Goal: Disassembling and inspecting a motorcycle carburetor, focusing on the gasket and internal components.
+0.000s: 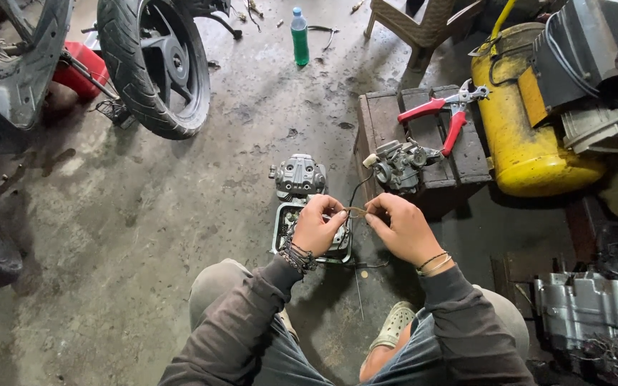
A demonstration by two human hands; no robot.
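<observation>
Left hand: the left hand (316,227) has its fingers curled in and pinches the left end of a small thin brownish strip (355,211), held between thumb and fingertips.
Right hand: the right hand (403,229) pinches the right end of the same strip, with its other fingers folded under.
Strip: it hangs between the two hands, above the concrete floor (180,214) and over the near metal engine part; what it is made of cannot be told.
Below the hands: a grey open engine cover (284,229) lies on the floor, partly hidden by the left hand, and a ribbed cylinder head cover (300,175) lies just beyond it.
Right of the hands: a dark wooden box (388,118) bears a carburetor (398,163) and red-handled pliers (445,114).
Far right: a yellow compressor tank (520,121) stands beside the box.
Far left: a motorcycle wheel (155,64) stands on the floor, with a red container (84,68) just behind it.
Far middle: a green bottle with a blue cap (300,37) stands upright, well apart from the hands.
Near right: a grey engine block (595,304) sits by the person's right knee.
</observation>
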